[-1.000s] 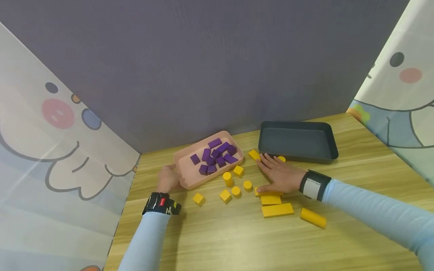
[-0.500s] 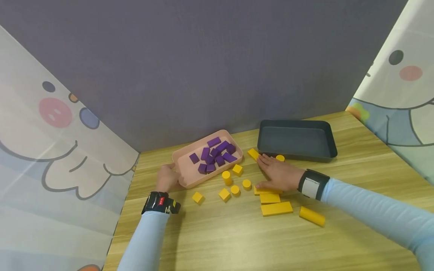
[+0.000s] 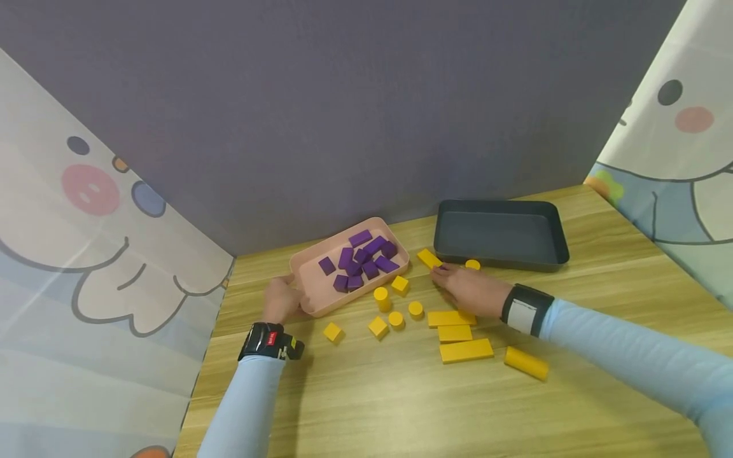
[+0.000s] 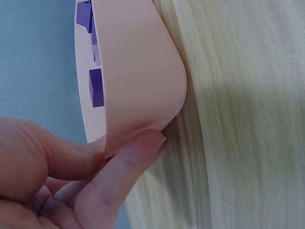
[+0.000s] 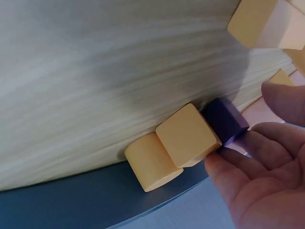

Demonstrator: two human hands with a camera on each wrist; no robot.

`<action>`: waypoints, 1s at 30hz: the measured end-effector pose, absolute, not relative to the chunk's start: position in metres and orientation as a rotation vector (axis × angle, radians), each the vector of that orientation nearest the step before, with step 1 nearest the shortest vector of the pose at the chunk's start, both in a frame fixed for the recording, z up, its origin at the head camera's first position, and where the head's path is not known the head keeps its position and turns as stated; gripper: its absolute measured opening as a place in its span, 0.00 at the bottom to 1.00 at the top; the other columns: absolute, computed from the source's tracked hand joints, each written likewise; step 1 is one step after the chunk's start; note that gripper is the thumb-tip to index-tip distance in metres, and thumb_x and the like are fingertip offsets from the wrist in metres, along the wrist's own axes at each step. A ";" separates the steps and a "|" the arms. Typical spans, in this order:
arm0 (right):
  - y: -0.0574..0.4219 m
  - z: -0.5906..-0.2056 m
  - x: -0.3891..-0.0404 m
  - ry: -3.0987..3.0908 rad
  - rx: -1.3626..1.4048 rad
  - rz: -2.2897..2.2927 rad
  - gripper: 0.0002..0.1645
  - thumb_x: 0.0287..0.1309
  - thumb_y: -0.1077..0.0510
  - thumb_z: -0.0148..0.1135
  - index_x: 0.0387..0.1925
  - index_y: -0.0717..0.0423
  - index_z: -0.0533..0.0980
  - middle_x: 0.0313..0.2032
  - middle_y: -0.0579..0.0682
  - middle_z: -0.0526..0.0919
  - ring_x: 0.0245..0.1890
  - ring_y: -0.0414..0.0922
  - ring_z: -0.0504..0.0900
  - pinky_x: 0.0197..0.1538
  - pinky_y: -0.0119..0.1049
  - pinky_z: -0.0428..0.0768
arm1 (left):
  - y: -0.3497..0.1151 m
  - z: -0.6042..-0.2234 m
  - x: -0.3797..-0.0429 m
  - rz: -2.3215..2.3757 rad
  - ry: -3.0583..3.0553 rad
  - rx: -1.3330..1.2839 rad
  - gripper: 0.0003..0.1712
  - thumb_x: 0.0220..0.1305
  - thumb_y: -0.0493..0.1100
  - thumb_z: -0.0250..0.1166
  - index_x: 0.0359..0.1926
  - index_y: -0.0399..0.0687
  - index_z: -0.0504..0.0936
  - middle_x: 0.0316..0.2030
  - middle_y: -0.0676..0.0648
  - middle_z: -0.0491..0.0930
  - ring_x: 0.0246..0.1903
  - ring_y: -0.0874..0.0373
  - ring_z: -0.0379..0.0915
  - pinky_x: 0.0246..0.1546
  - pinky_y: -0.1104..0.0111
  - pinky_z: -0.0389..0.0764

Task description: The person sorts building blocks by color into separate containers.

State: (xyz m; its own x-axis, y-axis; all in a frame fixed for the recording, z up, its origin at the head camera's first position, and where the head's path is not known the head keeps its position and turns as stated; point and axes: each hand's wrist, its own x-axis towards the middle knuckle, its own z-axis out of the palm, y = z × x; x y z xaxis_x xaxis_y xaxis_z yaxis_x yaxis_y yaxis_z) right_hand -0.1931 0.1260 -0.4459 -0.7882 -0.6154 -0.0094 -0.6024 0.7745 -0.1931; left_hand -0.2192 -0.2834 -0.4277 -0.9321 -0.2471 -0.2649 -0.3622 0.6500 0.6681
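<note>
Pink tray (image 3: pixel 314 278) pinched at left, purple block (image 5: pixel 224 121) touched at right

Grips the tray's near-left corner with the left hand (image 3: pixel 282 300), thumb and finger closed on either side of the wall. Inside, a cluster of purple pieces (image 3: pixel 355 267), mostly toward the right end.

Touches the purple block on the counter (image 3: pixel 366 401) with bent fingers of the right hand (image 3: pixel 476 290), thumb well apart from them; partly open, with nothing clasped. Just beside the block, a yellow cube (image 5: pixel 187 136); next to that, a yellow drum (image 5: pixel 151 161) by the near wall of the dark tray (image 3: pixel 500 234). Left of the same hand, a yellow slab (image 3: pixel 428 257) lying slantwise near the gap between trays. Cannot tell from the head view what else lies under the palm.

Between the hands, nearer the person, three small cubes (image 3: pixel 378 327), two short discs (image 3: pixel 396 320) and an upright cylinder (image 3: pixel 382 298), all yellow. Below the right hand, three flat bars (image 3: pixel 466 350) in a row; farther right, a rod (image 3: pixel 525 364) on its side. Behind, a grey wall (image 3: pixel 366 114).
</note>
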 end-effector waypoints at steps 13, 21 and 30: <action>0.120 -0.446 -0.216 2.896 -1.018 -0.355 0.11 0.61 0.70 0.67 0.33 0.50 0.84 0.24 0.42 0.79 0.25 0.39 0.72 0.35 0.34 0.78 | -0.283 -0.428 -0.219 1.121 2.753 -0.504 0.40 0.61 0.31 0.64 0.76 0.35 0.66 0.68 0.28 0.74 0.41 0.48 0.82 0.28 0.73 0.77; 0.118 -0.440 -0.218 2.873 -0.970 -0.394 0.10 0.60 0.67 0.69 0.38 0.50 0.87 0.29 0.42 0.84 0.28 0.40 0.76 0.41 0.38 0.85 | -0.284 -0.430 -0.221 1.154 2.700 -0.536 0.41 0.62 0.30 0.63 0.77 0.36 0.64 0.68 0.28 0.74 0.40 0.47 0.86 0.28 0.70 0.83; 0.096 -0.409 -0.226 2.933 -0.991 -0.475 0.09 0.61 0.65 0.71 0.39 0.48 0.87 0.29 0.44 0.85 0.28 0.41 0.76 0.39 0.36 0.82 | -0.282 -0.427 -0.220 1.155 2.714 -0.521 0.41 0.61 0.29 0.61 0.77 0.35 0.65 0.69 0.27 0.72 0.39 0.46 0.89 0.27 0.71 0.83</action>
State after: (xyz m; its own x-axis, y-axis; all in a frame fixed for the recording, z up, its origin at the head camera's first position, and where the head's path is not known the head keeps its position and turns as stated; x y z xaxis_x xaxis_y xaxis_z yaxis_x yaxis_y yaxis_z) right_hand -0.2258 0.0961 -0.4090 -0.7998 -0.5939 0.0870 -0.5910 0.7538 -0.2872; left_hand -0.2200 -0.2820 -0.4268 -0.9290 -0.2576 -0.2658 -0.3701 0.6441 0.6694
